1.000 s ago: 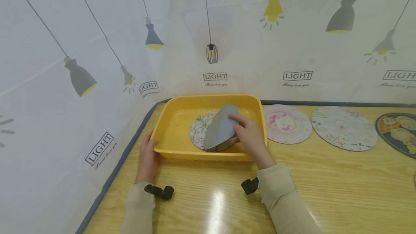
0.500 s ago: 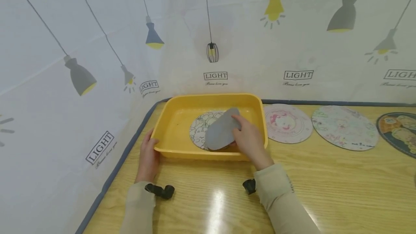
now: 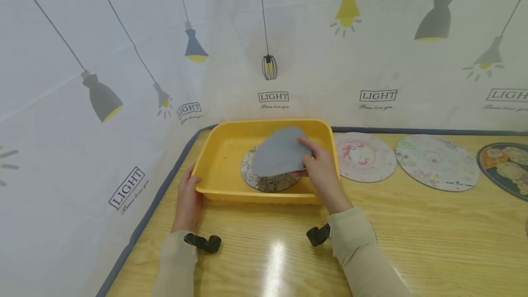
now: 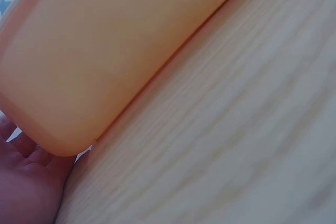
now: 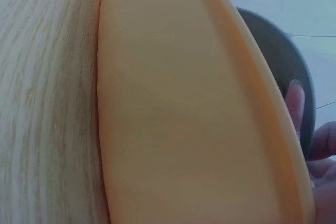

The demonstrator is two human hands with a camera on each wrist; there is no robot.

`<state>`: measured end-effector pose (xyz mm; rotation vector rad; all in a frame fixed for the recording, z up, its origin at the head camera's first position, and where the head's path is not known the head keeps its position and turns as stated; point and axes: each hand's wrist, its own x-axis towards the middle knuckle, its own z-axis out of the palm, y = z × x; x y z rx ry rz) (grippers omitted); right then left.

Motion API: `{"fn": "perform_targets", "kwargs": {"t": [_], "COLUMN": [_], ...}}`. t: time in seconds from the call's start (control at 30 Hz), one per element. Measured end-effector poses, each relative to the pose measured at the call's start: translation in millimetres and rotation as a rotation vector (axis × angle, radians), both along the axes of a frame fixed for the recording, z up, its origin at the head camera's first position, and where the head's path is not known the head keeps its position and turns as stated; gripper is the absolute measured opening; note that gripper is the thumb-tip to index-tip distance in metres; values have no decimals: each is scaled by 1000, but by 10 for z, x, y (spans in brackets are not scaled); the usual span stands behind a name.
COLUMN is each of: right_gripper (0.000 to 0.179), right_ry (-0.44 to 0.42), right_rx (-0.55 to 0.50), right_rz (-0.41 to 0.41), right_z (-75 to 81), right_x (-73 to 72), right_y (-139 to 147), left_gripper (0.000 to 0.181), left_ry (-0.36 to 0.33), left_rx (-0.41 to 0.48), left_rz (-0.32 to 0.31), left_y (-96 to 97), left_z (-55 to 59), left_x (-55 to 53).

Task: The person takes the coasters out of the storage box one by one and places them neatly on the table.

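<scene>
Yellow tray (image 3: pixel 222 157): left fingers (image 3: pixel 187 172) gripping corner (image 3: pixel 202 190); right fingers (image 3: pixel 309 144) pinching tilted grey disc (image 3: pixel 277 152).

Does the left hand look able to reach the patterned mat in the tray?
Probably, if the left hand releases the tray: the patterned mat has a free left edge, though the grey mat hides much.

Head view: from above the near side, forward and down, widest, reaching the far backdrop (image 3: pixel 313 45)
Left wrist view: tilted, close to the yellow tray (image 4: pixel 115 51), near left corner
Right wrist view: tilted, close, near side, right
Wrist overlap: tray wall, counter (image 5: pixel 47 103)
</scene>
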<state>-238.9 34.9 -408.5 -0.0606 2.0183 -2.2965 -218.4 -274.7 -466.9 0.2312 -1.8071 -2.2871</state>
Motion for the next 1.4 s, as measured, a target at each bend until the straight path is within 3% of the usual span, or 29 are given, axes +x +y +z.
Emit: {"fn": "perform_targets", "kwargs": {"t": [0.43, 0.73, 1.0, 1.4], "right_gripper": [48, 50, 48, 49], "right_ry": [110, 136, 122, 88], "right_rx": [-108, -152, -258, -281], "right_rz": [-84, -106, -101, -115], "right_z": [-28, -3, 3, 41], "right_x": [30, 61, 135, 233], "right_y": [55, 146, 229, 504], "left_gripper": [50, 48, 48, 46], "left_ry": [-1, 9, 19, 9], "left_rx": [3, 10, 22, 47], "left_rz": [-18, -16, -22, -19], "left_y": [-22, -32, -35, -30], "left_z": [-5, -11, -37, -34], "left_x": [8, 3, 5, 1]}}
